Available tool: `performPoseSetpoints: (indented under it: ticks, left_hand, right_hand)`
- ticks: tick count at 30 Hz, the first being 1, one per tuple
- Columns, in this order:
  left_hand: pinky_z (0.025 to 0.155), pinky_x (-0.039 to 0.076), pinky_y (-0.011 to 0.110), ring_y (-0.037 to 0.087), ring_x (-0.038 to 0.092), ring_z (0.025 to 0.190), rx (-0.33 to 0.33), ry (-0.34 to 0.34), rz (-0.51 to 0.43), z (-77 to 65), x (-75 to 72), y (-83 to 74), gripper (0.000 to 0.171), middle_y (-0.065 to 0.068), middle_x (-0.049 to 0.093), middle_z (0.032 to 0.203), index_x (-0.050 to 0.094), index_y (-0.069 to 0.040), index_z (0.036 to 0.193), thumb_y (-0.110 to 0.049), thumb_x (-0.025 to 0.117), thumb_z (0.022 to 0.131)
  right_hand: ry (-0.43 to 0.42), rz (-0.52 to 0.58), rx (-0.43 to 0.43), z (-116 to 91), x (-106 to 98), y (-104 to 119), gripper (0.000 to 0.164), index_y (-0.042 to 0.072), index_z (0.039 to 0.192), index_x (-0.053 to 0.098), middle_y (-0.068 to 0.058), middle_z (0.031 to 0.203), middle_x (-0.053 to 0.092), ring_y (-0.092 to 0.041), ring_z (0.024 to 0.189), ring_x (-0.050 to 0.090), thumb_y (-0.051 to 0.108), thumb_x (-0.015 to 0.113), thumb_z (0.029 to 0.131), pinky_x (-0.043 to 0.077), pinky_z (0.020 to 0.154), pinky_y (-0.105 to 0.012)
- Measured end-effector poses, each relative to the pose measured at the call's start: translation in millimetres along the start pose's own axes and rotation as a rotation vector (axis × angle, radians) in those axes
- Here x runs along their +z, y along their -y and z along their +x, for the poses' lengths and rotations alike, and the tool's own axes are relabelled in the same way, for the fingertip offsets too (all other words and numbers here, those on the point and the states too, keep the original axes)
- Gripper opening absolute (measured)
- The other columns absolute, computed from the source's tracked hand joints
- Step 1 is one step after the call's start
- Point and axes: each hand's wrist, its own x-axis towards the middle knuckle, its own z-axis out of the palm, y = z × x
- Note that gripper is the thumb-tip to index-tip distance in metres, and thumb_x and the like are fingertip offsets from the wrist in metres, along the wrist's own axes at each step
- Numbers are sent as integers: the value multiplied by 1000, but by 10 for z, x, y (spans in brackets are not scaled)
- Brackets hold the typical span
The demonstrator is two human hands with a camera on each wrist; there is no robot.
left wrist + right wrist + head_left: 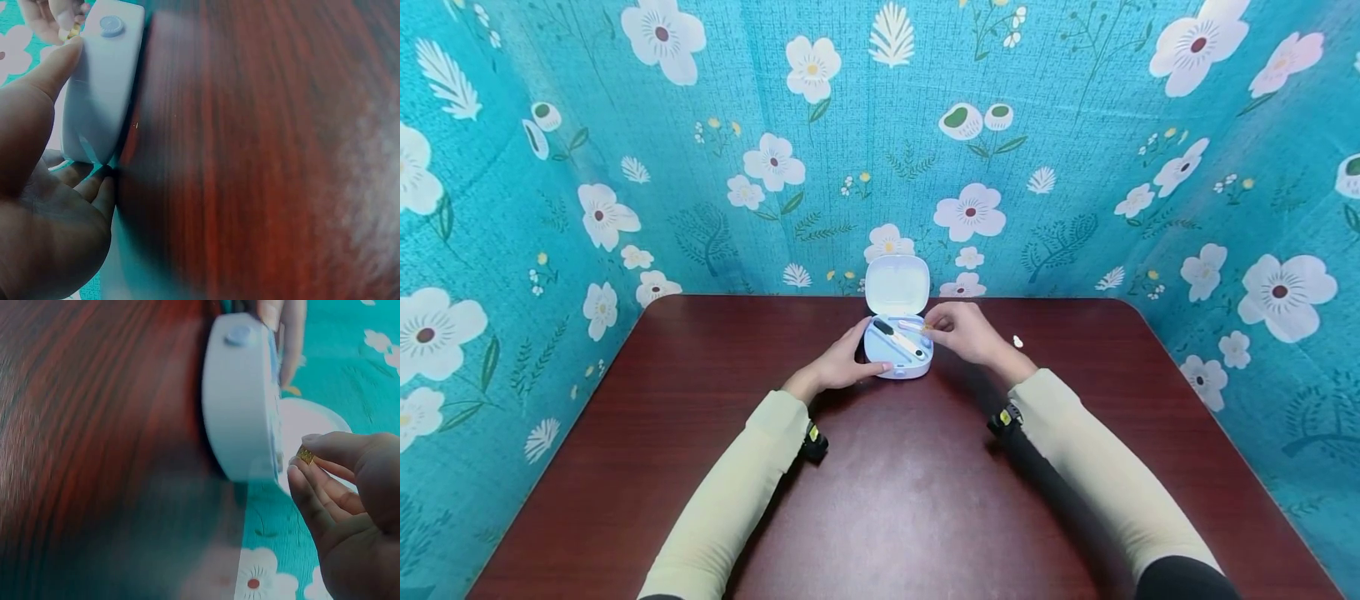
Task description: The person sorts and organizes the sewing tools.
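A small white and pale-blue case (899, 372) stands near the table's far edge with its lid (897, 285) raised. Inside lies a slim white tool (906, 342) with a black end, beside other small pieces hard to make out. My left hand (841, 360) grips the case's left end, its thumb on the front rim and its fingers around the far side. Over the right end of the case, my right hand (964, 332) pinches a small gold-coloured piece (305, 455) between thumb and fingertips. What kind of thing it is cannot be told.
The dark red-brown table (880, 500) carries the case. To the right of my right hand lies a tiny white thing (1017, 341). A teal flowered curtain (850, 167) hangs behind the table and along both sides.
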Motion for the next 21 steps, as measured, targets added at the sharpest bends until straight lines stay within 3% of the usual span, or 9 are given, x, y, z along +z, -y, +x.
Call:
performPoseSetpoints:
  ticks: [6, 21]
  left_hand:
    - [121, 26, 45, 26, 30, 149, -17, 13, -2, -5, -10, -9, 102, 13, 27, 164, 12, -13, 165, -43, 77, 92]
    - [121, 27, 47, 27, 31, 149, 31, 27, -31, -10, -47, -22, 99, 14, 26, 164, 11, -8, 164, -37, 75, 94]
  right_hand:
    - [37, -20, -55, 68, 165, 109, 13, 0, 103, 76, -11, 97, 74, -22, 87, 69, 4, 75, 91, 58, 81, -42]
    - [121, -85, -259, 219, 480, 436, 21, 1, 112, 75, -10, 102, 72, -20, 89, 66, 0, 74, 91, 57, 82, -37]
